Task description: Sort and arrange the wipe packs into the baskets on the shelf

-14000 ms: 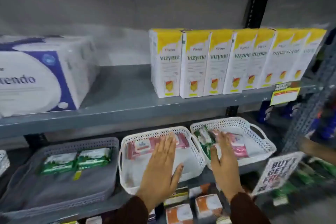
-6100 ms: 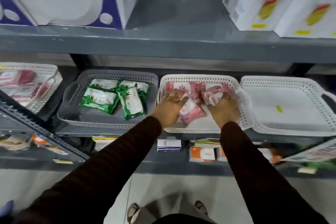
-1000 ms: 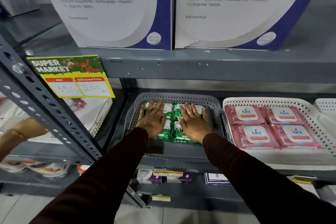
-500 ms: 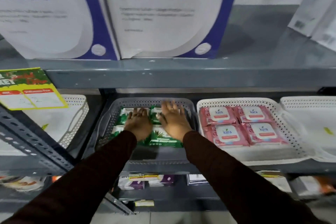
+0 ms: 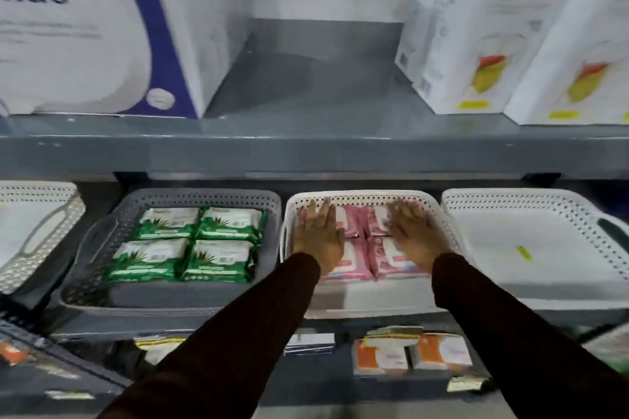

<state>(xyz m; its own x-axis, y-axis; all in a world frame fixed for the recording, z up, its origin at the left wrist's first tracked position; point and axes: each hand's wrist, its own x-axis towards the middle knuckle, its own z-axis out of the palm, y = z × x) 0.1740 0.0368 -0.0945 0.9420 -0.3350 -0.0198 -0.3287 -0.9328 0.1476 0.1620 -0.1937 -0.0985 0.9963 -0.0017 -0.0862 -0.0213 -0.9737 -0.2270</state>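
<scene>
Several pink wipe packs (image 5: 361, 250) lie in a two-by-two block inside the white basket (image 5: 354, 197) at the middle of the lower shelf. My left hand (image 5: 318, 237) rests flat, fingers spread, on the left packs. My right hand (image 5: 413, 236) lies flat on the right packs in the same way. Neither hand grips anything. To the left, a grey basket (image 5: 102, 282) holds several green wipe packs (image 5: 194, 243) in a neat block.
A white basket (image 5: 544, 248) with only a small yellow sticker stands at the right; another white basket (image 5: 30, 231) is at the far left. The grey upper shelf (image 5: 306, 153) carries big white-and-blue boxes and yellow-printed cartons. Orange packs (image 5: 412, 354) sit on the shelf below.
Both hands have left the green packs in the grey basket and moved right onto the pink packs in the white basket. The view has shifted right too.
</scene>
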